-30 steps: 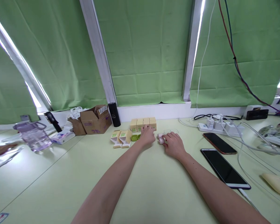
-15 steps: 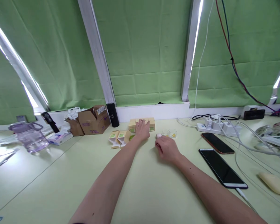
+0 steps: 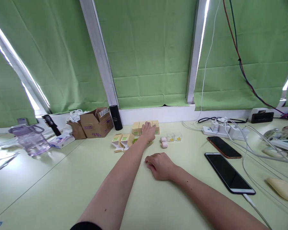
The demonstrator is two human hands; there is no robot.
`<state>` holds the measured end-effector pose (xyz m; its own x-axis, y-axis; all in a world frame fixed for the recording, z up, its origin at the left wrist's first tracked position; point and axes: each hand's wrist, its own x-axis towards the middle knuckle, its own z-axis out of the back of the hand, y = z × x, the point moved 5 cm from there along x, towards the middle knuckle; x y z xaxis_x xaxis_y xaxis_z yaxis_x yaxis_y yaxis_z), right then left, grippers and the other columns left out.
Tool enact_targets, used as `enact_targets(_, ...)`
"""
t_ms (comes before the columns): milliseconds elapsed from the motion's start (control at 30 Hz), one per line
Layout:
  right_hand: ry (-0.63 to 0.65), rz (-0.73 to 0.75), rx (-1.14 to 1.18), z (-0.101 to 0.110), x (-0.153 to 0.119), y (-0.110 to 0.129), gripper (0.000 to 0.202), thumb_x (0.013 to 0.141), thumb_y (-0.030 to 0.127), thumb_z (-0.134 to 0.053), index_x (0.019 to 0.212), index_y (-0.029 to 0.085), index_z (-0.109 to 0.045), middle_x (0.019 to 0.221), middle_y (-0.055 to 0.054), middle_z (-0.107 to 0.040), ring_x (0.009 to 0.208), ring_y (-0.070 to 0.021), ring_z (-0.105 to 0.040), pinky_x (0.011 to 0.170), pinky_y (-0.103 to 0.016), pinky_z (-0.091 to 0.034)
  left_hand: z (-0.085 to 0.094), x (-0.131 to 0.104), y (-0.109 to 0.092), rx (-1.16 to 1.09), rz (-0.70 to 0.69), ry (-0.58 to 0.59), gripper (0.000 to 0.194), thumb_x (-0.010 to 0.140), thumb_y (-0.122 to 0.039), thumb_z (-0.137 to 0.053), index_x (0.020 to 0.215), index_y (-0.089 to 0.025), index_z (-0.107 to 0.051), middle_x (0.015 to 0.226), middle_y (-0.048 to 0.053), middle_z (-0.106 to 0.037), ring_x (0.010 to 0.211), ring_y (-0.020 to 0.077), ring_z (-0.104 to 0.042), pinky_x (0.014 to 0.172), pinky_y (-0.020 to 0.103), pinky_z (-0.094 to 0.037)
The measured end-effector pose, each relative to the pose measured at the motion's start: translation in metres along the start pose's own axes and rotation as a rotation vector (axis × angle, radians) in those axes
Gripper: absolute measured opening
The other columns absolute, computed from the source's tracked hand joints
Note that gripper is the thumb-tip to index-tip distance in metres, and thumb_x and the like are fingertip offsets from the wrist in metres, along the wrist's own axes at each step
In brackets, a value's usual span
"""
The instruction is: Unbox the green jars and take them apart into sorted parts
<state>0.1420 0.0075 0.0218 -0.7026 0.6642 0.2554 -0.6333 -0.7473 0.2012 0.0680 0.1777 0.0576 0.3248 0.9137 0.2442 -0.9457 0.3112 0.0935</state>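
My left hand [image 3: 148,131] reaches to a row of small tan cardboard boxes [image 3: 135,128] near the back of the table. Its fingers bend over one box; the thumb side is hidden. My right hand [image 3: 160,165] rests nearer on the tabletop, fingers curled in, with nothing visible in them. Small pink-and-white pieces [image 3: 164,142] lie just beyond it. Beside them stand two clear cups [image 3: 174,137] with yellow inside. Left of my left forearm are two opened tan boxes with green labels [image 3: 122,141], and something green is partly hidden by the arm.
A brown carton [image 3: 96,124] and a black cylinder [image 3: 116,118] stand at the back left. Farther left is a clear lilac jug [image 3: 31,140]. To the right lie two phones [image 3: 229,172], a power strip [image 3: 225,132] and trailing white cables.
My right hand has drawn back toward me and to the left, uncovering the pink-and-white pieces. My left hand has shifted slightly right over the boxes.
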Motion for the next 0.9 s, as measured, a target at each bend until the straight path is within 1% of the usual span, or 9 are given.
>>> enact_targets(100,0.011,-0.009,0.004,-0.001,0.001,0.001,0.020,0.091,0.020,-0.059,0.110,0.023,-0.063,0.098,-0.003,-0.077,0.084,-0.0189,-0.069,0.064,-0.029,-0.029,0.000,0.003,-0.003,-0.019,-0.039,-0.022,0.052,0.078,-0.008,-0.058,0.130,-0.013,-0.054,0.156,0.022,-0.038,0.150,0.0376,-0.022,0.118,0.051,-0.023)
enact_targets(133,0.016,-0.010,0.006,-0.001,0.001,0.001,0.020,0.091,0.020,-0.059,0.110,0.023,-0.063,0.098,-0.003,-0.077,0.084,-0.0188,-0.069,0.065,-0.029,-0.029,-0.001,0.004,-0.004,-0.029,-0.054,-0.029,0.052,0.078,-0.006,-0.058,0.129,-0.013,-0.054,0.157,0.021,-0.038,0.151,0.0362,-0.020,0.119,0.050,-0.020)
enact_targets(200,0.020,-0.011,0.008,-0.001,0.001,0.001,0.020,0.091,0.020,-0.059,0.110,0.023,-0.063,0.099,-0.003,-0.077,0.085,-0.0186,-0.069,0.065,-0.029,-0.029,-0.001,0.005,-0.006,-0.052,-0.075,-0.042,0.051,0.077,-0.003,-0.057,0.127,-0.013,-0.053,0.150,0.020,-0.047,0.151,0.0340,-0.020,0.121,0.050,-0.016)
enact_targets(300,0.015,-0.009,0.009,-0.001,0.001,0.001,0.021,0.091,0.021,-0.058,0.111,0.024,-0.063,0.099,-0.002,-0.077,0.084,-0.0186,-0.069,0.065,-0.029,-0.030,-0.001,0.004,-0.008,-0.090,-0.077,-0.067,0.047,0.077,0.000,-0.056,0.121,-0.015,-0.054,0.131,0.018,-0.062,0.146,0.0333,-0.027,0.117,0.050,-0.020)
enact_targets(500,0.027,-0.013,0.020,0.001,0.001,0.002,0.022,0.091,0.021,-0.058,0.112,0.023,-0.064,0.100,-0.004,-0.077,0.086,-0.0189,-0.069,0.066,-0.029,-0.032,0.009,0.001,-0.009,-0.212,-0.041,-0.146,0.037,0.080,-0.005,-0.061,0.114,-0.018,-0.053,0.117,0.015,-0.065,0.126,0.0333,-0.041,0.106,0.049,-0.032)
enact_targets(600,0.038,-0.023,0.020,0.003,0.000,0.003,0.022,0.091,0.021,-0.059,0.113,0.023,-0.065,0.101,-0.004,-0.077,0.087,-0.0192,-0.069,0.067,-0.029,-0.032,0.025,0.000,-0.008,-0.295,-0.050,-0.187,0.036,0.082,-0.010,-0.064,0.114,-0.020,-0.051,0.117,0.012,-0.064,0.123,0.0330,-0.043,0.104,0.047,-0.036)
enact_targets(733,0.045,-0.030,0.023,0.004,0.000,0.004,0.021,0.092,0.021,-0.059,0.112,0.023,-0.066,0.099,-0.003,-0.077,0.086,-0.0190,-0.069,0.066,-0.029,-0.031,0.057,-0.009,-0.001,-0.399,-0.089,-0.234,0.031,0.087,-0.016,-0.062,0.115,-0.022,-0.049,0.120,0.011,-0.061,0.125,0.0305,-0.046,0.100,0.041,-0.043)
enact_targets(833,0.025,-0.025,0.007,0.004,0.000,0.002,0.017,0.092,0.023,-0.058,0.106,0.023,-0.067,0.097,-0.003,-0.077,0.086,-0.0185,-0.068,0.065,-0.029,-0.029,0.084,-0.031,0.004,-0.475,-0.143,-0.265,0.033,0.089,-0.018,-0.062,0.117,-0.022,-0.046,0.125,0.010,-0.058,0.118,0.0252,-0.053,0.098,0.038,-0.046)
enact_targets(900,-0.004,-0.036,-0.011,0.004,-0.001,-0.003,0.014,0.092,0.023,-0.058,0.101,0.023,-0.068,0.095,-0.003,-0.077,0.084,-0.0180,-0.067,0.063,-0.029,-0.028,0.102,-0.056,0.007,-0.619,-0.205,-0.320,0.035,0.087,-0.016,-0.062,0.117,-0.022,-0.046,0.123,0.010,-0.058,0.116,0.0251,-0.056,0.100,0.040,-0.046)
